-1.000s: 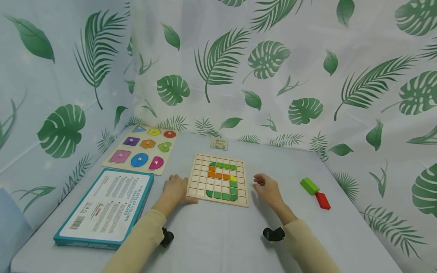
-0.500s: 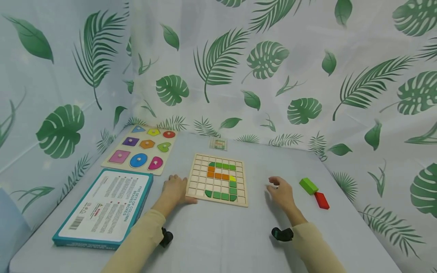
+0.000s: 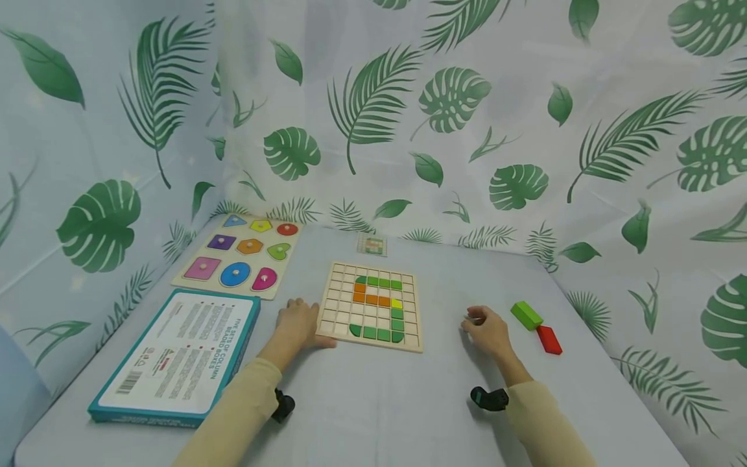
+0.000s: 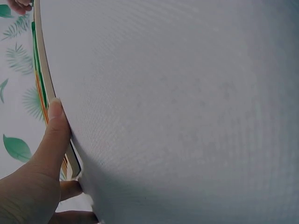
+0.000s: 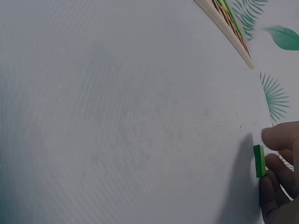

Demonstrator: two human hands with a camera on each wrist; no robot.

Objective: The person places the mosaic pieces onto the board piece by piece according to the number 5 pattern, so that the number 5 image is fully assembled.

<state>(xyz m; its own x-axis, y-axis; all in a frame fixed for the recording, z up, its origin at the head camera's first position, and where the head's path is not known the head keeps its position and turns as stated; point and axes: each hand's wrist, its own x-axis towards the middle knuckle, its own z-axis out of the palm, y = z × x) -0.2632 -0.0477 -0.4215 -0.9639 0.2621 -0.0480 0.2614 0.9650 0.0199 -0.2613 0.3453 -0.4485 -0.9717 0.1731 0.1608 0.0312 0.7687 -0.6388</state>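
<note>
My left hand [image 3: 296,324] grips the near-left corner of a wooden grid board [image 3: 341,305]. In the left wrist view, the thumb [image 4: 53,135] presses along the board's edge [image 4: 45,70], with other fingers around the corner. Green tiles [image 3: 383,335], orange tiles [image 3: 372,299] and one yellow tile [image 3: 397,303] sit in the board's squares. My right hand [image 3: 489,332] hovers over the cloth right of the board, fingers loosely bent, seemingly holding nothing. Further right lie a green block [image 3: 526,316], also seen past my fingers in the right wrist view, and a red block [image 3: 549,340].
A small pattern card [image 3: 371,244] lies behind the board. At the back left is a knobbed shape puzzle [image 3: 213,246]. A teal-edged flat box [image 3: 175,353] lies by my left forearm. Leaf-printed cloth [image 3: 455,162] hangs around the table.
My right hand has moved right, away from the board and closer to the green and red blocks. My left hand stays at the board's corner, and the tiles look unchanged.
</note>
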